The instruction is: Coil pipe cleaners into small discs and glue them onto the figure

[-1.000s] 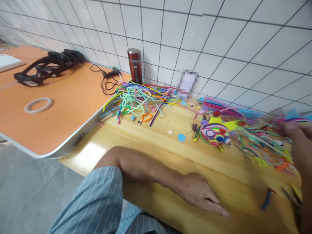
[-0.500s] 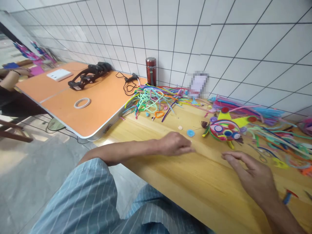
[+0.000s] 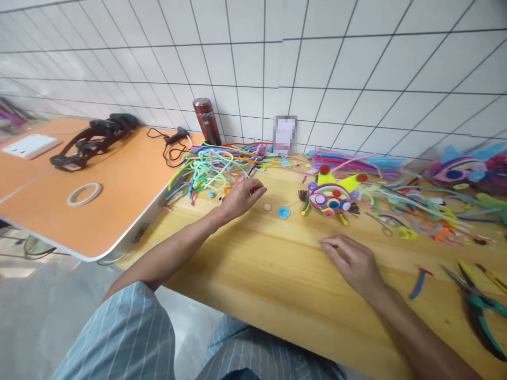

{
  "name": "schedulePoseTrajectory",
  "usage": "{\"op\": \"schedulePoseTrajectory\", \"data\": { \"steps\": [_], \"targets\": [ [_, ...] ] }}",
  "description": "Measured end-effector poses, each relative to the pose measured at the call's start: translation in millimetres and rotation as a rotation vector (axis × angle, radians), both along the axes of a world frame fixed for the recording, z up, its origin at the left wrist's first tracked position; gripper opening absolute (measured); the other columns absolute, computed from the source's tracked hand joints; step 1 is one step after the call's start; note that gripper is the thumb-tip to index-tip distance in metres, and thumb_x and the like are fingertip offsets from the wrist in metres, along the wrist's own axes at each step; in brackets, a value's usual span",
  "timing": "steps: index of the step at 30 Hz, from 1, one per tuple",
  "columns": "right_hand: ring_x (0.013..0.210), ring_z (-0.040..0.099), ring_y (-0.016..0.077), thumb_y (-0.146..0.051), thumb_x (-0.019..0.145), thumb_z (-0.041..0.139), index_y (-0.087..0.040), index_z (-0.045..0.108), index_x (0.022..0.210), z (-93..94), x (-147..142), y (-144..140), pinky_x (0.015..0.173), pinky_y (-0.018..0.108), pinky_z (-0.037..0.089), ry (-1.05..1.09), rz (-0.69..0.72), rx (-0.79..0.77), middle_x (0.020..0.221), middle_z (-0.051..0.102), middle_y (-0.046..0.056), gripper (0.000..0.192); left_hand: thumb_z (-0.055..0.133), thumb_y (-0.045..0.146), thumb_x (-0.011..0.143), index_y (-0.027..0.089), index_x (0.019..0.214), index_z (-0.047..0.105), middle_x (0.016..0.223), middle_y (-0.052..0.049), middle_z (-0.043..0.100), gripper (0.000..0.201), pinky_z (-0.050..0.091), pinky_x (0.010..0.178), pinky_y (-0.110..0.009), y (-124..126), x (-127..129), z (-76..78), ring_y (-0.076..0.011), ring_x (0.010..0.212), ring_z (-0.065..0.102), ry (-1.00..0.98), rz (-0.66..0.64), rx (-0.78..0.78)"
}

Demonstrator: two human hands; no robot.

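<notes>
My left hand (image 3: 244, 198) hovers over the wooden table beside a tangle of pale green pipe cleaners (image 3: 208, 171). Its fingers are curled in toward the thumb; whatever they hold, if anything, is too small to make out. Right of it lie a small beige disc (image 3: 266, 207) and a blue button-like disc (image 3: 284, 212). My right hand (image 3: 350, 261) is low over the table, thumb and fingertips pinched together, their contents not visible. Beyond it sits a colourful pipe-cleaner fish-like figure (image 3: 333, 199) with yellow points and round coloured discs.
Scissors (image 3: 382, 224), green-handled pliers (image 3: 473, 301) and a blue-and-red piece (image 3: 419, 283) lie to the right. A red thermos (image 3: 206, 121) stands by the tiled wall. The orange table (image 3: 114, 211) at left carries a tape roll (image 3: 84, 195) and a black headset (image 3: 93, 142).
The view has swung right, bringing the pliers into sight. My left hand has moved away from my right hand, toward the pipe-cleaner tangle. The right hand remains pinched over the table.
</notes>
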State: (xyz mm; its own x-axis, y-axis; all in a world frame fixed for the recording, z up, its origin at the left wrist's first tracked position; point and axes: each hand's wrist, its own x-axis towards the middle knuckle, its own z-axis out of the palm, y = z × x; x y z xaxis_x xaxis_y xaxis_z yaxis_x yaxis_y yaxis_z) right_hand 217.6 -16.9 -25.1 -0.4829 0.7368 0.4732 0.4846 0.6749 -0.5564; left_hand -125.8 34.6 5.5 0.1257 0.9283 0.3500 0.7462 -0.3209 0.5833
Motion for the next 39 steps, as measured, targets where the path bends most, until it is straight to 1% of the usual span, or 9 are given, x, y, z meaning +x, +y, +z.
{"op": "schedulePoseTrajectory", "data": {
  "steps": [5, 13, 18, 22, 26, 30, 33, 36, 39],
  "targets": [
    [0.073, 0.075, 0.0217, -0.027, 0.1, 0.059, -0.033, 0.07, 0.094, -3.5, -1, -1, 0.068, 0.036, 0.059, -0.018, 0.014, -0.002, 0.082, 0.077, 0.002, 0.014, 0.055, 0.021, 0.1, 0.015, 0.09, 0.069, 0.089, -0.006, 0.071, 0.018, 0.046, 0.079, -0.028, 28, 15, -4.7, -0.0155, 0.082, 0.061, 0.063, -0.09, 0.04],
    [0.074, 0.073, 0.0169, -0.024, 0.102, 0.058, -0.027, 0.069, 0.092, -9.4, 1, 2, 0.07, 0.03, 0.056, 0.011, 0.004, 0.028, 0.08, 0.076, 0.002, 0.016, 0.055, 0.022, 0.104, 0.01, 0.098, 0.07, 0.089, -0.002, 0.067, 0.02, 0.044, 0.078, -0.026, 28, 23, -9.8, -0.0131, 0.082, 0.059, 0.102, -0.169, 0.017],
    [0.068, 0.068, 0.0141, -0.022, 0.102, 0.058, -0.022, 0.067, 0.089, -8.9, 6, 6, 0.066, 0.026, 0.05, 0.054, -0.045, 0.09, 0.076, 0.073, 0.002, 0.016, 0.058, 0.02, 0.1, 0.014, 0.094, 0.072, 0.079, 0.001, 0.07, 0.015, 0.045, 0.066, -0.022, -1, 53, -9.3, -0.0104, 0.068, 0.059, 0.024, -0.247, -0.052],
    [0.064, 0.063, 0.0134, -0.021, 0.101, 0.057, -0.022, 0.063, 0.083, -7.6, 6, 5, 0.063, 0.025, 0.046, 0.044, -0.076, 0.07, 0.07, 0.067, 0.001, 0.02, 0.057, 0.019, 0.1, 0.017, 0.093, 0.072, 0.087, -0.003, 0.076, 0.017, 0.05, 0.072, -0.023, -40, 94, -5.3, -0.0133, 0.078, 0.068, -0.103, -0.485, -0.035],
    [0.061, 0.058, 0.0125, -0.02, 0.1, 0.056, -0.022, 0.058, 0.078, -8.4, 3, 4, 0.061, 0.025, 0.043, 0.043, -0.088, 0.053, 0.066, 0.063, -0.001, 0.022, 0.057, 0.024, 0.102, 0.017, 0.085, 0.069, 0.076, -0.004, 0.07, 0.021, 0.048, 0.072, -0.025, -66, 131, -11.2, -0.0147, 0.073, 0.064, -0.099, -0.678, 0.019],
    [0.059, 0.055, 0.0115, -0.022, 0.099, 0.055, -0.022, 0.054, 0.075, -6.5, 2, 4, 0.059, 0.025, 0.04, 0.081, -0.127, 0.081, 0.064, 0.059, -0.003, 0.024, 0.059, 0.028, 0.099, 0.017, 0.068, 0.057, 0.064, 0.001, 0.059, 0.033, 0.039, 0.062, -0.024, -70, 156, -34.2, -0.0115, 0.061, 0.052, -0.17, -0.721, -0.1],
    [0.053, 0.046, 0.0102, -0.021, 0.097, 0.056, -0.023, 0.045, 0.068, -0.2, 4, 4, 0.055, 0.025, 0.035, 0.14, -0.148, 0.159, 0.058, 0.048, -0.005, 0.031, 0.06, 0.031, 0.098, 0.017, 0.062, 0.051, 0.058, 0.004, 0.05, 0.04, 0.033, 0.057, -0.023, -70, 164, -50.7, -0.0089, 0.054, 0.044, -0.248, -0.729, -0.251],
    [0.049, 0.032, 0.0089, -0.023, 0.097, 0.057, -0.023, 0.031, 0.062, 11.9, 11, 4, 0.051, 0.027, 0.027, 0.202, -0.168, 0.253, 0.054, 0.031, -0.007, 0.044, 0.057, 0.032, 0.1, 0.017, 0.062, 0.051, 0.057, 0.005, 0.046, 0.041, 0.032, 0.057, -0.022, -71, 164, -56.8, -0.0082, 0.054, 0.042, -0.259, -0.768, -0.319],
    [0.049, 0.029, 0.0087, -0.033, 0.101, 0.054, -0.023, 0.028, 0.06, 29.5, 31, 10, 0.05, 0.028, 0.025, 0.303, -0.317, 0.273, 0.055, 0.027, -0.006, 0.05, 0.053, 0.03, 0.102, 0.017, 0.064, 0.051, 0.06, 0.004, 0.048, 0.04, 0.033, 0.059, -0.022, -70, 160, -55.7, -0.0083, 0.057, 0.045, -0.245, -0.781, -0.313]
  ]
}}
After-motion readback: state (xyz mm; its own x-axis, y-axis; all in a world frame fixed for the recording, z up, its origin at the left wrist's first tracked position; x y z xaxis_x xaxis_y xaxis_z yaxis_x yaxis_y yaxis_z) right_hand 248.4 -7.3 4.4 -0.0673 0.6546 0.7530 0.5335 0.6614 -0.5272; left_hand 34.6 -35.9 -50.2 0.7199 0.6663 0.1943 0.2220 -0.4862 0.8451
